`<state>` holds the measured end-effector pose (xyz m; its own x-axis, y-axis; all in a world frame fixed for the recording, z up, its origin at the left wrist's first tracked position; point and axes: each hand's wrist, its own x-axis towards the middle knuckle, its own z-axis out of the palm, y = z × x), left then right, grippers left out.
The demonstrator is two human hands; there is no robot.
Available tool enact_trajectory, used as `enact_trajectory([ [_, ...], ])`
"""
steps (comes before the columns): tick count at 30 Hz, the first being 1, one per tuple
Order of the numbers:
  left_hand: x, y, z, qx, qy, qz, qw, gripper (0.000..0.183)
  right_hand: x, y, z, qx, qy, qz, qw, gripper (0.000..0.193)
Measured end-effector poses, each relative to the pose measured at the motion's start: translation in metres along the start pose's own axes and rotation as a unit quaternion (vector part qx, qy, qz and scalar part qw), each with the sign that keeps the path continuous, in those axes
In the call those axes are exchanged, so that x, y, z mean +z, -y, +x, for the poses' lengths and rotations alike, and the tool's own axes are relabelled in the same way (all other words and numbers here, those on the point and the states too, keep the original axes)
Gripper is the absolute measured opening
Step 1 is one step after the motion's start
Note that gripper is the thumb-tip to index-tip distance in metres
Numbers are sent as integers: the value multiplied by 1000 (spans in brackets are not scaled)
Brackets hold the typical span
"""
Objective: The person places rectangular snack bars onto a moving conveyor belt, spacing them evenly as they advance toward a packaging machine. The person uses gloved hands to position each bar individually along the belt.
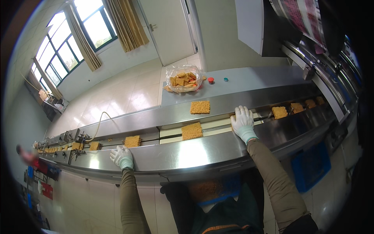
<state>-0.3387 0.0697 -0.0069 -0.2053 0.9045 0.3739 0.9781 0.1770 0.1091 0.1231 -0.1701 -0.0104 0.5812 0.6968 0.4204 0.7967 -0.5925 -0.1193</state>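
My left hand [121, 157], in a white glove, rests on the conveyor's steel front rail with its fingers apart, holding nothing. Just beyond its fingertips a golden crispy snack square [132, 141] lies in the conveyor channel. Another snack square [192, 131] sits on the channel between my hands. One more snack square [200, 107] lies on the far steel rail. Over the channel, my gloved right hand [243, 121] reaches with fingers stretched out and palm down. A thin brownish edge shows at its left side; whatever is under the palm is hidden.
Several snack squares [279, 112] lie along the channel to the right, near a roller machine [311, 62]. A clear bag of snack pieces [183, 81] stands on the grey side table, beside a red cap [210, 80]. Blue crates [311, 165] are below. A blurred person [29, 158] is at far left.
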Motion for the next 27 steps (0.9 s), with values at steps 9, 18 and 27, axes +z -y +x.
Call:
enact_trajectory([
  [9, -1, 0, -1, -2, -6, -2, 1000, 42, -2, 2, -1, 2, 8, -1, 1000, 49],
  [18, -5, -1, -2, 7, -1, 1, 1000, 41, -4, 1, 0, 2, 13, -6, 1000, 49],
  [27, -6, -1, -1, -4, 23, 4, 1000, 46, -6, 3, 0, 5, 20, -1, 1000, 49],
])
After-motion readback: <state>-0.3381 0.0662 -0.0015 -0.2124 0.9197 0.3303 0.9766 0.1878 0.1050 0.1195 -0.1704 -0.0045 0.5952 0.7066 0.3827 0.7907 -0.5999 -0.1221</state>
